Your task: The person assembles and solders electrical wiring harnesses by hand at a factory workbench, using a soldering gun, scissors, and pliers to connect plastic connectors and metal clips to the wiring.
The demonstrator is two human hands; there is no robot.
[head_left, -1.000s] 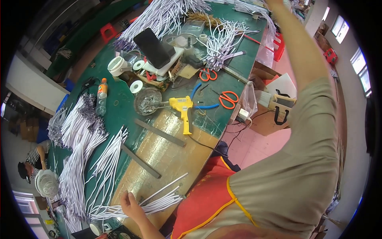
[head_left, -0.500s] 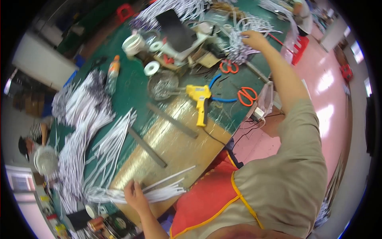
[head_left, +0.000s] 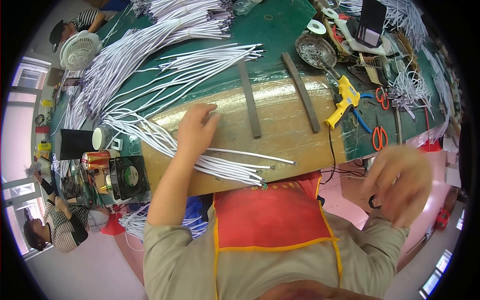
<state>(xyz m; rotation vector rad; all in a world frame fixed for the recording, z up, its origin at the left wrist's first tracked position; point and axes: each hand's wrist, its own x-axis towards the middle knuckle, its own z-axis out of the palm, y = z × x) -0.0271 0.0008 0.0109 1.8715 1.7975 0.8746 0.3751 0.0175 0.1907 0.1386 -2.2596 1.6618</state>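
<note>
Our right hand [head_left: 400,182] has swung back to the near right of the brown board [head_left: 280,140], too blurred to tell whether its fingers grasp anything. Our left hand [head_left: 197,130] hovers over the board's left part, fingers released, beside white cables [head_left: 230,170] along its near edge, likely gathered within reach. At its right end, the yellow soldering gun [head_left: 346,95] points into the metal bowl [head_left: 302,57], probably sparing the table [head_left: 265,30].

Green table [head_left: 270,32] here, and a brown board [head_left: 280,130] lies on it, spread beneath the left hand [head_left: 196,129]! White cords [head_left: 227,171] cross the board on the hand's near side, more heaped beyond it leftward. Two bars [head_left: 300,92] sit right of the hand; farther right, bowl [head_left: 304,59], gun [head_left: 347,95], scissors [head_left: 378,128]. Nearer and left, a fan [head_left: 129,176].
</note>
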